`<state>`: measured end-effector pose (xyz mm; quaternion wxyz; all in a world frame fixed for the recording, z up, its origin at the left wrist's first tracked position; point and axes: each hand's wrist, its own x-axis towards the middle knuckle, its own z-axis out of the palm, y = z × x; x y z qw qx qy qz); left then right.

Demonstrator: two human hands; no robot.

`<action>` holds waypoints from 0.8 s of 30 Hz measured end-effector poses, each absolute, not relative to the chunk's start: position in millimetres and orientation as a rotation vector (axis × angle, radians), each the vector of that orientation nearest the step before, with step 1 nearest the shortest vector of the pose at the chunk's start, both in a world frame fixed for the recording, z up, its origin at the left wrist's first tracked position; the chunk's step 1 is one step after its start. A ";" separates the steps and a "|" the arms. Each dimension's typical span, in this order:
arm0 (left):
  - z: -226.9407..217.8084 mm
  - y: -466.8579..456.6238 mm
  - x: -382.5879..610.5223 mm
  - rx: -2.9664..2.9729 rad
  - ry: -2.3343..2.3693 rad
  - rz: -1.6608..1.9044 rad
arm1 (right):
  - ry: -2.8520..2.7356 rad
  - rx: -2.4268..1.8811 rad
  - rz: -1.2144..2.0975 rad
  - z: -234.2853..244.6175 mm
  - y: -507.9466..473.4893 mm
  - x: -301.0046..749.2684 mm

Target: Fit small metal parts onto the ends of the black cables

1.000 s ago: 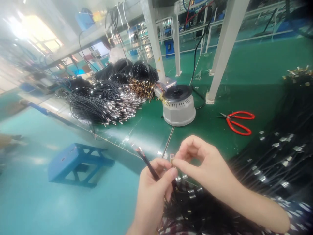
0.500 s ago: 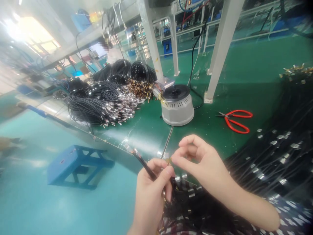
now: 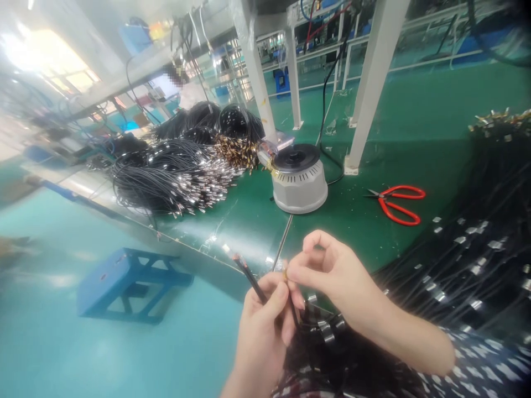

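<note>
My left hand (image 3: 263,323) is closed round several black cables (image 3: 249,273), whose stripped, coppery ends stick out up and to the left. Between its thumb and forefinger a cable end points upward. At that end sits a small gold-coloured piece (image 3: 285,274), too small to make out fully. The thumb and forefinger of my right hand (image 3: 332,271) pinch together at this piece, the other fingers curled. Under both hands, dark cables with silvery clips (image 3: 327,331) lie across my lap.
Red-handled scissors (image 3: 400,204) lie open on the green table (image 3: 352,221). A grey round device (image 3: 299,188) with a black top stands ahead. Cable bundles (image 3: 178,177) are heaped at the left, more cables (image 3: 456,265) at the right. A blue stool (image 3: 133,284) stands on the floor.
My left hand has shifted slightly right, its cables tilting with it. The fingertips of my right hand have come closer, down to the small gold-coloured piece at the cable end.
</note>
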<state>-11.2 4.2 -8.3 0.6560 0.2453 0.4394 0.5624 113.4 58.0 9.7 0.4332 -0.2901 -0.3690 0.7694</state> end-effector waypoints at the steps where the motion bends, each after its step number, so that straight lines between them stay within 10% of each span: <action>1: -8.6 4.6 -11.6 0.556 0.992 1.268 | -0.936 -0.731 1.892 9.0 57.2 112.9; 8: -5.5 5.3 -14.3 0.556 1.115 1.305 | -1.111 -0.967 1.552 11.5 48.7 112.6; 24: -12.8 9.1 -18.2 0.438 0.749 1.162 | -1.069 -0.631 2.094 4.5 68.6 120.8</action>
